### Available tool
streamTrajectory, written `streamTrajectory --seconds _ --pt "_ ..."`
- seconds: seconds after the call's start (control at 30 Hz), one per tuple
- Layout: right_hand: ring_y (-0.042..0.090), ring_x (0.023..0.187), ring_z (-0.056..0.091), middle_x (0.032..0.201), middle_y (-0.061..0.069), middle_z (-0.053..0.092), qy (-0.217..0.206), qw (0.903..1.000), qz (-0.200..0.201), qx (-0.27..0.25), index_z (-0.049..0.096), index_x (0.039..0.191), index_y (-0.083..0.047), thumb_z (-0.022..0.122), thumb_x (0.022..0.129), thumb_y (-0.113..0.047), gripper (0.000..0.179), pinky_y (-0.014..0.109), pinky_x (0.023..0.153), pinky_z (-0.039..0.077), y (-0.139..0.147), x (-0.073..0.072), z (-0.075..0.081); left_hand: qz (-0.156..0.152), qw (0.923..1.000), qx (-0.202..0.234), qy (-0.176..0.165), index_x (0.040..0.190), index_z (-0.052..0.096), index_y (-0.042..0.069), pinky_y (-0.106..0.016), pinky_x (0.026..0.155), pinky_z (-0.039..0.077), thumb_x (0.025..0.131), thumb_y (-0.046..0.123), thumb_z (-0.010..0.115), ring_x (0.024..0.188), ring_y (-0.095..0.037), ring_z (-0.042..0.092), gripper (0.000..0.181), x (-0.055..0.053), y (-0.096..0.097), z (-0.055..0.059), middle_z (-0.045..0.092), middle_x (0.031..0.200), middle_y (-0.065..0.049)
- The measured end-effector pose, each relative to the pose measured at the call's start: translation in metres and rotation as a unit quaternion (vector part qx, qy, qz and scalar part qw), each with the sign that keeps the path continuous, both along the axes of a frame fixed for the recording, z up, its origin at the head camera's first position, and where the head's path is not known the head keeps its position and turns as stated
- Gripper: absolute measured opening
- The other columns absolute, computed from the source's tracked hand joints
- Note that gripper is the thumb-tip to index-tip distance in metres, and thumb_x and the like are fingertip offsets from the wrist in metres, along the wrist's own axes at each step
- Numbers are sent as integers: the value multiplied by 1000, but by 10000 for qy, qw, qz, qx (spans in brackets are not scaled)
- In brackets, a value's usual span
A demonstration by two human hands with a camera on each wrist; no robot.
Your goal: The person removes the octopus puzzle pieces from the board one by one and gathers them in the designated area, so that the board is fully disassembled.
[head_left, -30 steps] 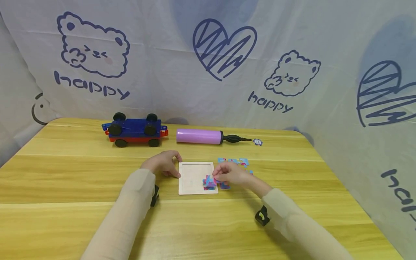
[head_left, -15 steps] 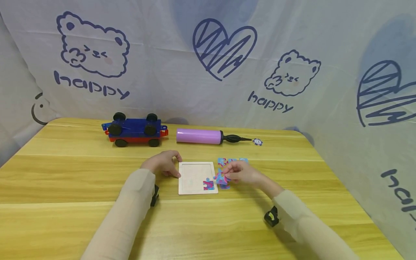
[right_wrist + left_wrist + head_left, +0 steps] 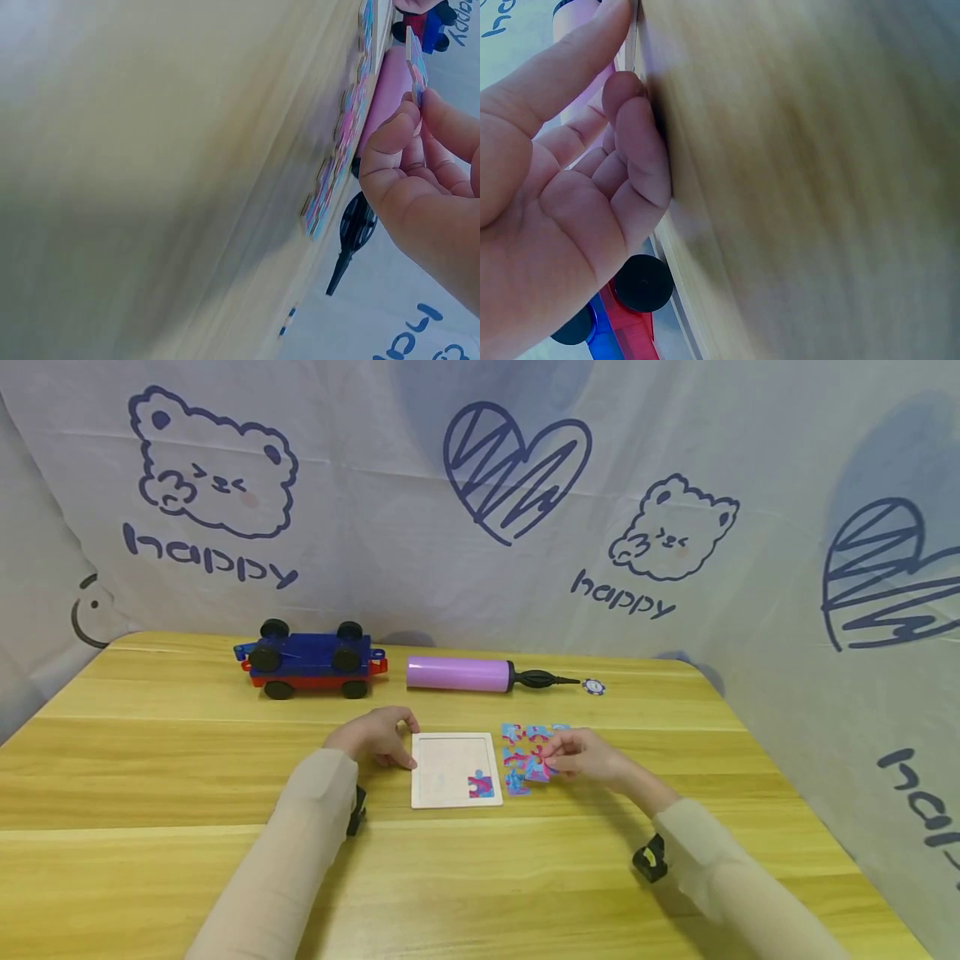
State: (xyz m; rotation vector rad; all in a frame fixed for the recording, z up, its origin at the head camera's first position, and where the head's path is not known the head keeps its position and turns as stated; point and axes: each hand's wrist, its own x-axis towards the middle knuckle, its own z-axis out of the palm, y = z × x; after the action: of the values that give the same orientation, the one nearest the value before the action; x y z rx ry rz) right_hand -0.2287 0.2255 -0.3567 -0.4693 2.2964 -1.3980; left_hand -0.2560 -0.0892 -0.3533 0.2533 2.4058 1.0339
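Observation:
My right hand [image 3: 588,758] pinches a pink-and-blue jigsaw piece [image 3: 536,769] between thumb and fingertips, held tilted above the loose jigsaw pieces [image 3: 516,781]. The right wrist view shows that piece [image 3: 415,66] raised off the table, at the fingertips. To the left lies a square pale puzzle tray [image 3: 450,764], with one jigsaw piece [image 3: 481,786] in its lower right corner. My left hand [image 3: 378,737] rests at the tray's left edge, index finger near the upper corner and thumb lower down. Its other fingers curl loosely in the left wrist view.
Behind the tray lies a purple hand pump [image 3: 459,674] with a black nozzle, beside a round chip [image 3: 594,687]. Blue-and-red toy cars [image 3: 311,662], one upside down on the other, stand at the back left. A printed white cloth [image 3: 390,527] hangs behind the wooden table [image 3: 450,885].
My right hand has moved right with the jigsaw piece, from over the tray to over the loose pieces, uncovering the piece in the tray. My left hand has stayed put.

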Motion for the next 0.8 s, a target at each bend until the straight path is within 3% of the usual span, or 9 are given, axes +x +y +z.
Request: streamTrajectory --seconds 0.67,0.8 --pt "10 60 46 72 4 54 -219 9987 107 447 52 93 14 53 84 6 12 21 53 41 12 6 -4 -80 9999 -40 53 107 47 1 -24 54 44 72 3 73 59 -16 48 44 -1 -1 -1 46 81 -10" --pt "10 60 47 72 5 55 -167 9989 138 425 55 88 8 56 83 2 8 22 53 41 14 5 -7 -88 9999 -33 55 106 47 1 -24 54 44 72 2 73 58 -16 48 43 -2 -1 -1 47 78 -10"
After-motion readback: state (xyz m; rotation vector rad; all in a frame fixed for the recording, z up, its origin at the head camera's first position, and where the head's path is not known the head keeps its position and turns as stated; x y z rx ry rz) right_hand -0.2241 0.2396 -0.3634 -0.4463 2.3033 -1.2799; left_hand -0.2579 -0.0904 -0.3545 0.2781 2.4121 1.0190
